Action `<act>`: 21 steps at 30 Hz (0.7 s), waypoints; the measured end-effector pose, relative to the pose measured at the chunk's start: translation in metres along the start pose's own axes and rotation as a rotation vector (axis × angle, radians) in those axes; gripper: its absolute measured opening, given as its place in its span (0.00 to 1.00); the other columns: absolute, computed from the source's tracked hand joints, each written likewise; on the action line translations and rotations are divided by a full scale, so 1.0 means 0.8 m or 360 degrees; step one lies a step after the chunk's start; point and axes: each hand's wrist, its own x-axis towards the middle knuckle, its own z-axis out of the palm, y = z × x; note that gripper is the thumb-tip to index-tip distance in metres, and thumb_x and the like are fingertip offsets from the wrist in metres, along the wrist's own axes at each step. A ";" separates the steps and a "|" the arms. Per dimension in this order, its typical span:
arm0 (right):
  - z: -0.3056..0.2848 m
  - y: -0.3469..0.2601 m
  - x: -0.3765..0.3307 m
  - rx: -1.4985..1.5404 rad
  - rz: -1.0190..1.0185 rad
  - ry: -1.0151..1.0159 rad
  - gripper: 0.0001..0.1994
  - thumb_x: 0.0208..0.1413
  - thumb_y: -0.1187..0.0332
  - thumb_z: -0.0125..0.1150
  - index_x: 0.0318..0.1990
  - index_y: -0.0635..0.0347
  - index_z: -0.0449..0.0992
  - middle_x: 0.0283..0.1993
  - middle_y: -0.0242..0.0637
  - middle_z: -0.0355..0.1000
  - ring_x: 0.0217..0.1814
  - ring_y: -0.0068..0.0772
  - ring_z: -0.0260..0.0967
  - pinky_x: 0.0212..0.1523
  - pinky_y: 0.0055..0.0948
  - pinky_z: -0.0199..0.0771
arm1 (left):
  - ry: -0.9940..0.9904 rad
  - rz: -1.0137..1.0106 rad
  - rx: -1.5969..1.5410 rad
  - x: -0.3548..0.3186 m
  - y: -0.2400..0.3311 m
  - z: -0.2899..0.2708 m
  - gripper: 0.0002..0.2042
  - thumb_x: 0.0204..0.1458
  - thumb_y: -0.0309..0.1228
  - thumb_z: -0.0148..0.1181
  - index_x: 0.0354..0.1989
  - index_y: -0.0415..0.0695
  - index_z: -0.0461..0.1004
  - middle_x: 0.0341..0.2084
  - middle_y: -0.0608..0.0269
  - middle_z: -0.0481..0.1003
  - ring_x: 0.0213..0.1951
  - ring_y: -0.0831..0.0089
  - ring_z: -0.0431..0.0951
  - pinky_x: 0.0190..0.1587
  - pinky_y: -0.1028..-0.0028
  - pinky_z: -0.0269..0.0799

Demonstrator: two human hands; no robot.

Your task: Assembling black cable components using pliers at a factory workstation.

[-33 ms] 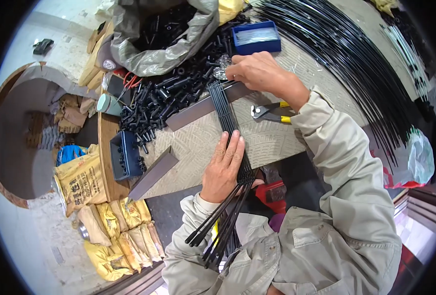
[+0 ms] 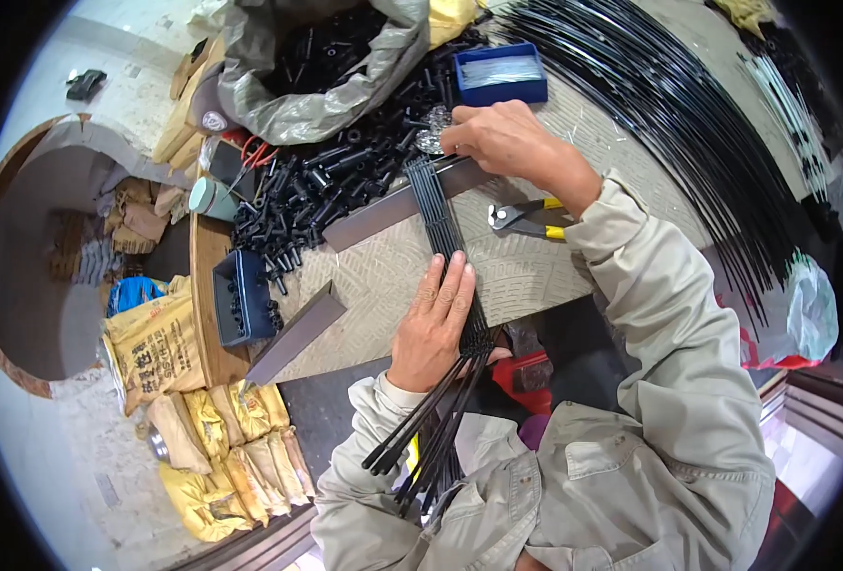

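My left hand [image 2: 431, 328] lies along a flat row of thin black cables [image 2: 433, 214], its straight fingers on top and its thumb showing at the right edge beneath them. The cables' upper ends reach a grey metal angle bar [image 2: 383, 217]; their lower ends fan out over my lap past the table edge. Beyond the bar, my right hand [image 2: 498, 133] is closed in a pinch at a small heap of shiny silvery pieces [image 2: 431, 133]. What its fingertips hold is hidden. Yellow-and-black-handled pliers [image 2: 526, 219] lie on the table just below my right wrist.
Black plastic fittings [image 2: 322, 186] are heaped beside an open woven sack [image 2: 317, 128]. A blue box [image 2: 502, 93] holds pale thin strips. Long black cables [image 2: 688, 95] curve along the right. Another angle bar [image 2: 298, 333] and a blue bin [image 2: 241, 328] lie left.
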 end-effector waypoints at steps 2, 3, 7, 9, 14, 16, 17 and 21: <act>0.003 0.001 0.002 -0.0008 -0.0019 -0.0007 0.03 0.48 0.70 0.55 0.29 0.52 0.75 0.27 0.30 0.67 0.26 0.36 0.69 0.23 0.33 0.62 | -0.0013 0.0007 0.0003 -0.001 -0.002 0.000 0.46 0.35 0.57 0.59 0.57 0.33 0.56 0.58 0.46 0.55 0.60 0.48 0.53 0.60 0.62 0.53; 0.004 0.001 0.003 -0.0010 -0.0007 -0.0004 0.03 0.48 0.69 0.55 0.29 0.51 0.75 0.27 0.30 0.67 0.26 0.36 0.69 0.24 0.33 0.63 | 0.0009 -0.0012 0.0003 -0.001 -0.003 0.001 0.46 0.35 0.57 0.59 0.57 0.33 0.56 0.58 0.46 0.55 0.60 0.48 0.53 0.60 0.62 0.53; 0.000 -0.003 0.005 -0.0044 0.0015 -0.0025 0.03 0.49 0.69 0.54 0.29 0.51 0.75 0.27 0.30 0.67 0.27 0.37 0.69 0.25 0.33 0.63 | 0.0005 0.0004 -0.0020 -0.005 -0.007 0.004 0.49 0.32 0.59 0.59 0.57 0.32 0.54 0.58 0.45 0.55 0.61 0.49 0.53 0.60 0.63 0.52; 0.001 -0.005 0.007 -0.0050 0.0034 -0.0101 0.04 0.45 0.72 0.54 0.28 0.51 0.74 0.28 0.32 0.68 0.29 0.39 0.70 0.25 0.36 0.64 | 0.0021 0.0008 -0.0011 -0.006 -0.007 0.003 0.51 0.29 0.59 0.61 0.57 0.32 0.54 0.58 0.44 0.55 0.61 0.48 0.52 0.60 0.63 0.52; 0.002 -0.001 0.004 -0.0015 -0.0004 -0.0085 0.03 0.47 0.71 0.54 0.29 0.50 0.74 0.28 0.32 0.68 0.29 0.39 0.69 0.25 0.35 0.64 | 0.0022 0.0035 -0.0075 -0.006 -0.006 0.000 0.52 0.27 0.59 0.61 0.57 0.30 0.53 0.58 0.42 0.54 0.61 0.49 0.52 0.60 0.63 0.52; 0.001 -0.001 0.004 -0.0028 -0.0005 -0.0110 0.03 0.48 0.69 0.54 0.30 0.50 0.74 0.28 0.31 0.67 0.29 0.39 0.69 0.25 0.35 0.64 | 0.0023 0.0030 -0.0093 -0.006 -0.007 -0.003 0.51 0.30 0.59 0.59 0.57 0.29 0.53 0.58 0.41 0.53 0.61 0.50 0.51 0.61 0.63 0.51; 0.000 -0.002 0.005 -0.0043 -0.0003 -0.0103 0.03 0.48 0.70 0.54 0.30 0.50 0.74 0.28 0.31 0.67 0.28 0.39 0.69 0.25 0.35 0.64 | 0.0010 0.0031 -0.0111 -0.006 -0.006 -0.003 0.50 0.33 0.59 0.57 0.57 0.29 0.52 0.59 0.41 0.52 0.62 0.50 0.51 0.61 0.63 0.50; -0.002 -0.004 0.008 -0.0054 -0.0027 -0.0076 0.04 0.47 0.70 0.54 0.31 0.50 0.74 0.28 0.31 0.68 0.27 0.40 0.69 0.24 0.35 0.64 | 0.0042 0.0026 -0.0108 -0.007 -0.008 -0.002 0.52 0.29 0.59 0.61 0.58 0.30 0.52 0.58 0.41 0.52 0.61 0.49 0.52 0.61 0.63 0.51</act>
